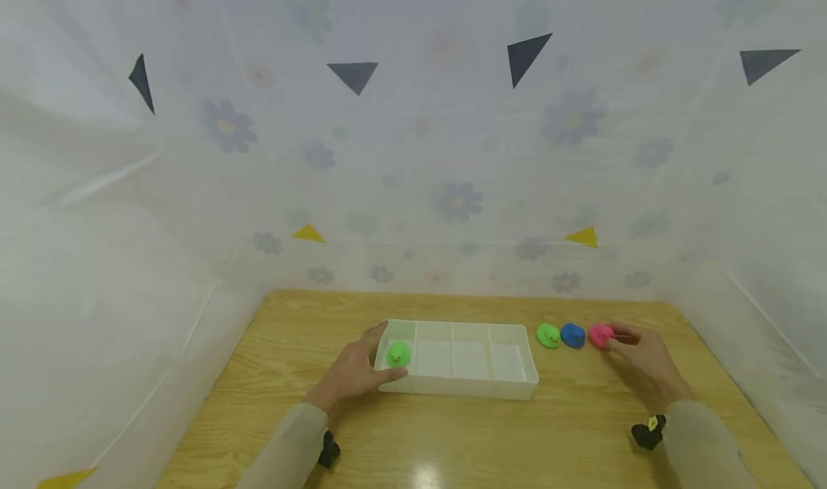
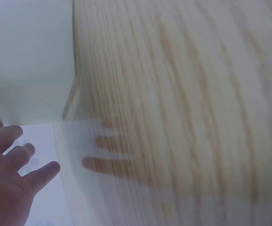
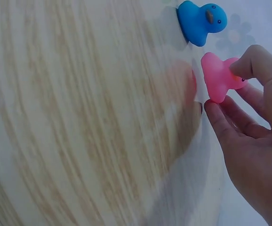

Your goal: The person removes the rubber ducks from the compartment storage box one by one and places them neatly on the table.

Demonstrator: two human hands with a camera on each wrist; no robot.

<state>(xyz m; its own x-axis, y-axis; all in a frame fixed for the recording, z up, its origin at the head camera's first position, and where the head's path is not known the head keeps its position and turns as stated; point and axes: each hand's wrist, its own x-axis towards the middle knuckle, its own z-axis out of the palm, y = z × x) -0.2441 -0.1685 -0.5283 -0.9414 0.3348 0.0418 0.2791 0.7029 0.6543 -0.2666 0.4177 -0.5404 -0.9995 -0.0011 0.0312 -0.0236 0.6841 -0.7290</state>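
A white compartment tray [image 1: 452, 385] lies on the table, with a green rubber duck [image 1: 398, 355] in its leftmost compartment. My left hand [image 1: 355, 369] grips the tray's left end, its thumb at the front and fingers along the left side. The left wrist view shows that hand [image 2: 9, 176] at a corner of the tray [image 2: 32, 56]. At the right, my right hand [image 1: 646, 356] pinches a pink rubber duck [image 1: 600, 335] between thumb and fingers; in the right wrist view the duck [image 3: 216, 77] appears slightly off the table.
Between the tray and the pink duck sit a second green duck [image 1: 548, 335] and a blue duck [image 1: 572, 335]. The wooden table [image 1: 491, 446] is bordered by pale flowered sheeting [image 1: 413, 151] at the back and sides.
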